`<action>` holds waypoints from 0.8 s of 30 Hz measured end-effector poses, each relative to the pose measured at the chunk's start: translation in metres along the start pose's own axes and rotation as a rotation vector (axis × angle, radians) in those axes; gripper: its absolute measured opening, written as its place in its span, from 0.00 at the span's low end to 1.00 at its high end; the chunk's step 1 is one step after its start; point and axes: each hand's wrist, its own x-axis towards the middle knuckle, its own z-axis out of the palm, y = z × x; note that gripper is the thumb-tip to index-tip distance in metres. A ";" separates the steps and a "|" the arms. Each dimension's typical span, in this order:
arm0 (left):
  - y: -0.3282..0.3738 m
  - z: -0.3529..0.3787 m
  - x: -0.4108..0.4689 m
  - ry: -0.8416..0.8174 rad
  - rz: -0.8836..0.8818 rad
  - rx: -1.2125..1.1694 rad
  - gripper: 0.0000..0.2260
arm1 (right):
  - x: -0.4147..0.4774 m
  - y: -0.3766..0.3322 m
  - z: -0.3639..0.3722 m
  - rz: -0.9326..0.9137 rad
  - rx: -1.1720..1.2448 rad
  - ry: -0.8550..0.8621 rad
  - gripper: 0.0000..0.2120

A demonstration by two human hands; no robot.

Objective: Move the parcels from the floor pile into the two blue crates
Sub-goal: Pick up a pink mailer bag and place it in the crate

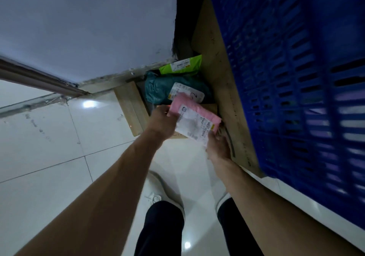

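blue crate (286, 82) cropped, label (192, 124) unreadable on pink parcel (200, 107)

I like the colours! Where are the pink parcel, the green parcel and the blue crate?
pink parcel (203, 113): head view, on its pink wrapping above the label.
green parcel (195, 65): head view, on its green right part.
blue crate (286, 78): head view, on its slotted side wall.
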 end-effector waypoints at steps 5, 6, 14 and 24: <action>0.022 -0.027 -0.067 0.031 -0.139 -0.225 0.06 | -0.058 -0.023 -0.040 0.082 0.140 -0.166 0.16; 0.029 -0.032 -0.086 0.024 -0.162 -0.265 0.04 | -0.074 -0.026 -0.050 0.086 0.159 -0.186 0.14; 0.077 -0.081 -0.246 -0.035 -0.223 -0.430 0.05 | -0.212 -0.051 -0.135 0.104 0.312 -0.274 0.08; 0.157 -0.121 -0.388 -0.070 -0.239 -0.454 0.11 | -0.353 -0.083 -0.242 -0.023 0.358 -0.422 0.13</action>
